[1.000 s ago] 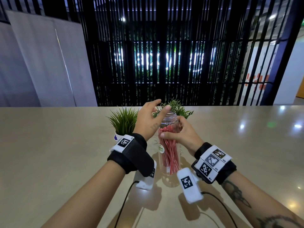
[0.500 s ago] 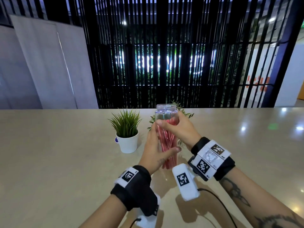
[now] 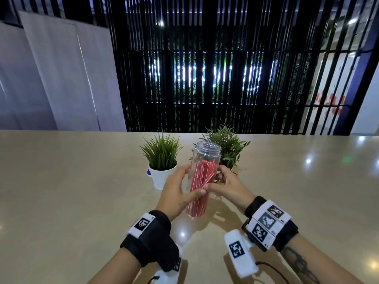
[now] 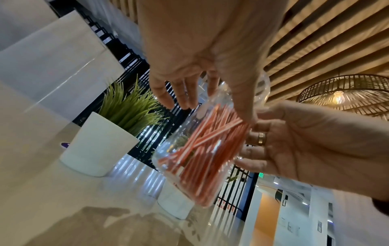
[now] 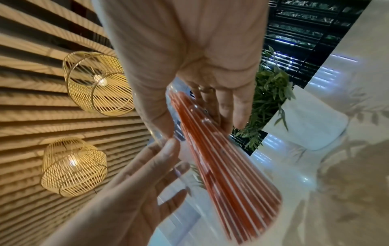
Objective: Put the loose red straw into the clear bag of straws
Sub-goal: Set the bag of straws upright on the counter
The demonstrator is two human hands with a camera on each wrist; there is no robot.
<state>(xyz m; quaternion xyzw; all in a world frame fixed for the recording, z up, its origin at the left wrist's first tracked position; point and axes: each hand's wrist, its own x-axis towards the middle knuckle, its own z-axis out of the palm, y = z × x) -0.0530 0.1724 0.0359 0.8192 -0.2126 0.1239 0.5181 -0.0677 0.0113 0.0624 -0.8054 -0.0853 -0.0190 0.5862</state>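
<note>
A clear plastic jar [image 3: 205, 155] with an open mouth holds a bundle of red straws [image 3: 200, 178]; one straw lies slantwise across the rest. The jar leans to the right, and its base hangs just above the table in the left wrist view. My right hand [image 3: 214, 178] grips the jar [image 4: 174, 149] from the right, thumb in front and fingers behind. My left hand [image 3: 184, 181] flanks its left side with spread, fairly straight fingers and its thumb resting on the front. I see no straw outside the jar [image 5: 231, 166].
A grass plant in a white pot [image 3: 162, 177] stands just left of the jar, and a leafy plant [image 3: 227, 148] stands right behind it. The beige table [image 3: 82, 181] stretches wide on both sides. Cables trail from both wrists.
My left hand came down from the jar's mouth to its lower left side. The right hand slid lower on the jar, which now leans more.
</note>
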